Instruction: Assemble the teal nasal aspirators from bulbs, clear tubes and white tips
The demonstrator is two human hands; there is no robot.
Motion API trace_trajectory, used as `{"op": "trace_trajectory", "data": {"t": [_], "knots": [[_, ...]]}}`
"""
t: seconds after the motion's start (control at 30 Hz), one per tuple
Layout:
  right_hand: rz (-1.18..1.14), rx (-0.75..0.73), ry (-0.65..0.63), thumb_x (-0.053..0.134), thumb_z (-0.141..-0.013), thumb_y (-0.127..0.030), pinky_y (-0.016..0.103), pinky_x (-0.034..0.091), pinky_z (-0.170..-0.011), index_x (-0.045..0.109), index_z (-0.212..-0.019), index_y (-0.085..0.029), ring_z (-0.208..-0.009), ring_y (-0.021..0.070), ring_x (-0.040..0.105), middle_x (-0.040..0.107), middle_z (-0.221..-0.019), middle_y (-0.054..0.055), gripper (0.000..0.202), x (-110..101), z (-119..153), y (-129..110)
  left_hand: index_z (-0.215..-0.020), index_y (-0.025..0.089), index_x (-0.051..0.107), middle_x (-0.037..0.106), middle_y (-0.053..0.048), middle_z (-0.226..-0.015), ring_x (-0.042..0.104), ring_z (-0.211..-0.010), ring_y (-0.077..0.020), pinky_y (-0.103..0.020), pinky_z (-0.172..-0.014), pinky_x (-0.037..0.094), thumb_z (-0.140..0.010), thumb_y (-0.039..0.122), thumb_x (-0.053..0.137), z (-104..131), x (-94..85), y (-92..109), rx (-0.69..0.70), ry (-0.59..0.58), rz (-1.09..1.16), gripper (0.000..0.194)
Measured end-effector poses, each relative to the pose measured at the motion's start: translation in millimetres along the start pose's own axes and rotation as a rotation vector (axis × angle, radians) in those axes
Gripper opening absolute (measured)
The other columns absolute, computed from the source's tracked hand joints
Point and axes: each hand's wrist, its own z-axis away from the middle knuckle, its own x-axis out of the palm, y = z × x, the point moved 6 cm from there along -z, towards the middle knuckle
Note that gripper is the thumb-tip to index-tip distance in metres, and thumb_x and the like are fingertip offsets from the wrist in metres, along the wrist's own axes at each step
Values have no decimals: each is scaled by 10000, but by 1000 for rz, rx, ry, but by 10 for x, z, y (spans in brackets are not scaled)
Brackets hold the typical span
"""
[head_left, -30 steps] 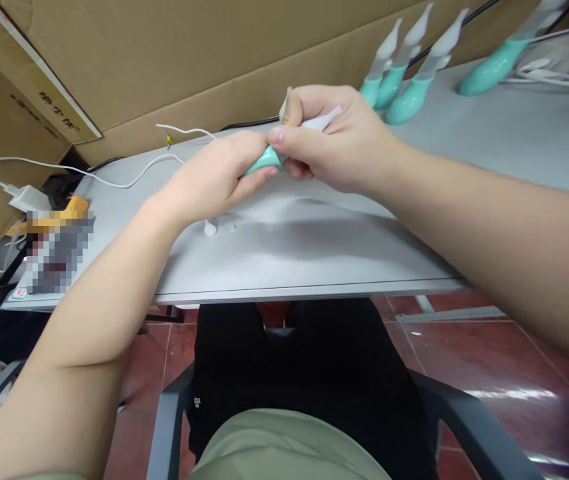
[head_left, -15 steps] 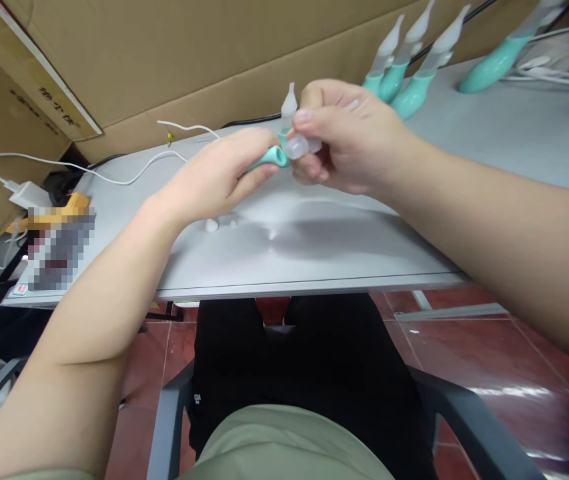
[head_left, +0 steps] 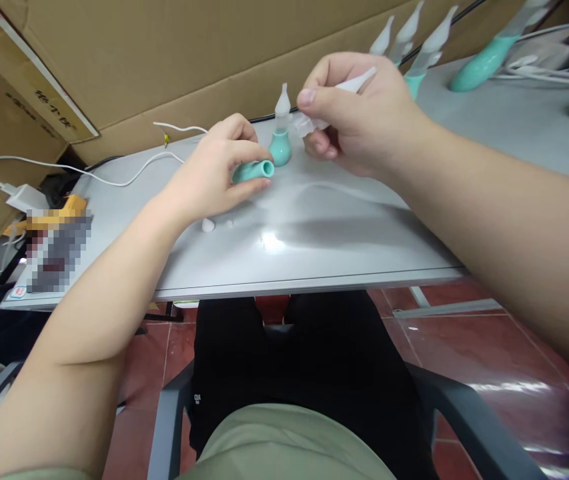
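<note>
My left hand (head_left: 227, 163) is closed around a teal rubber bulb (head_left: 249, 171), whose open round mouth points right. In my right hand (head_left: 351, 117) is a clear nozzle tube (head_left: 314, 125) with a white tapered tip, gripped between thumb and fingers and apart from the bulb. Just behind and between my hands, an assembled nasal aspirator (head_left: 280, 143) with a teal base stands upright on the table. Two small whitish pieces lie below my left hand: a cone-shaped piece (head_left: 208, 226) and a tinier bit (head_left: 230, 224).
Several more aspirators (head_left: 429, 50) stand behind my right hand, and another aspirator (head_left: 487, 63) leans at the far right. A white cable (head_left: 119, 181) runs across the grey table (head_left: 324, 257). At left are a charger (head_left: 29, 197) and a yellow object (head_left: 74, 205). Cardboard (head_left: 189, 60) walls the back.
My hands have drawn apart, exposing the upright aspirator between them. The nozzle tube has turned, showing its white tip, and the bulb has shifted slightly left and down.
</note>
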Motion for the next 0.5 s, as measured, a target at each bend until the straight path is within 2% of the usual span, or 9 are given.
{"op": "trace_trajectory", "data": {"t": [0.2,0.37,0.5], "knots": [[83,35,-51,1139,-970,-398,311,363,-443,659,-811,-267,-522,146,547,571,-613,-31,522,-2,-9,52,-1289,340,939,927,-122,-1316,868,-1194,-362,-585,-1178,721,-1091,367,792,-25,35,-52,-69,8,4,248],[143,44,-113,1093,-1010,-352,309,413,-466,706,-830,-258,-523,142,559,628,-628,-17,437,27,29,65,-1242,317,920,949,-117,-1213,882,-1205,-415,-743,-1320,607,-1061,362,827,-48,120,-243,-133,19,-97,209],[169,80,-162,1117,-1004,-357,300,416,-441,732,-821,-254,-533,151,605,710,-673,6,438,50,56,90,-1307,333,906,952,-116,-1238,888,-1234,-429,-755,-1356,576,-1049,377,840,-51,187,-360,-155,9,-98,269]]}}
